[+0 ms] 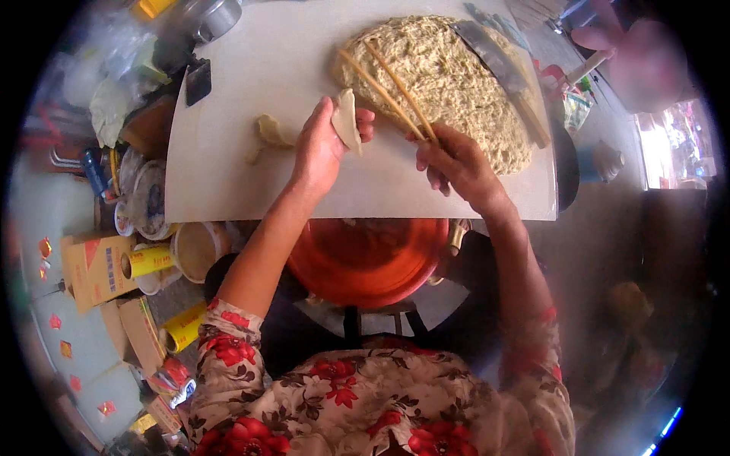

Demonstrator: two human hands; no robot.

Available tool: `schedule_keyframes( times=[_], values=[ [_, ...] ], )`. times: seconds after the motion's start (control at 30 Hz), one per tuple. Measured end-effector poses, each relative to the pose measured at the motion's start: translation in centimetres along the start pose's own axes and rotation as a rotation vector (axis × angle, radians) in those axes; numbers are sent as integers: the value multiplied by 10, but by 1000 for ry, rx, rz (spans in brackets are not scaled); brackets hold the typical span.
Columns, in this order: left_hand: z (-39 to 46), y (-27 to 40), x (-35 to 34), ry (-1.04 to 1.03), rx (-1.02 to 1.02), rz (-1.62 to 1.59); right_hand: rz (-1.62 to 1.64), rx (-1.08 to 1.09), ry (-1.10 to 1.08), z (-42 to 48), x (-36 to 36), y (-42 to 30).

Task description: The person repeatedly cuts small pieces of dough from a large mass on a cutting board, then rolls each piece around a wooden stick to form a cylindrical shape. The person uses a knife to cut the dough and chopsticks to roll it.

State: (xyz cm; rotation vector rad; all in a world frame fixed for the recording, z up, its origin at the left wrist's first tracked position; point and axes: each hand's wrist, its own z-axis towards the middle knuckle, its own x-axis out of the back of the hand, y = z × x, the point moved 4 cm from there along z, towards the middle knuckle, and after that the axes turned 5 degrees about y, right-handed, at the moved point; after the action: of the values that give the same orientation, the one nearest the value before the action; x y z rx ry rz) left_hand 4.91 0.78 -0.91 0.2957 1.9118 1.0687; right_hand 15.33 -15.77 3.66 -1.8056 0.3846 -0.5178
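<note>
My left hand holds a thin dough wrapper, seen nearly edge-on across the palm and fingers. In my right hand is a pair of wooden chopsticks. Their tips are slightly apart over the near left side of a large mound of pale, green-flecked filling. A broad knife with a wooden handle rests along the mound's right side. Left of my left hand, a scrap of dough lies on the white board.
Below the board's front edge sits a red-orange basin. A dark flat object lies at the board's left edge, near a metal pot. Plastic tubs, yellow rolls and cardboard boxes crowd the left side.
</note>
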Motion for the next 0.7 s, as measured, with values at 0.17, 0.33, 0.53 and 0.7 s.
schedule_keyframes(
  times=[0.17, 0.33, 0.53, 0.7],
  values=[
    [-4, 3, 10, -11, -19, 35, -130, 42, -43, 1, -10, 3],
    [-11, 9, 6, -32, -47, 71, -85, 14, -104, -1, -19, 12],
    [-17, 11, 3, -57, 1, 142, -200, -11, -111, 0, -18, 14],
    [-26, 19, -2, -100, -116, 440, -195, -60, -136, -3, -22, 9]
  ],
)
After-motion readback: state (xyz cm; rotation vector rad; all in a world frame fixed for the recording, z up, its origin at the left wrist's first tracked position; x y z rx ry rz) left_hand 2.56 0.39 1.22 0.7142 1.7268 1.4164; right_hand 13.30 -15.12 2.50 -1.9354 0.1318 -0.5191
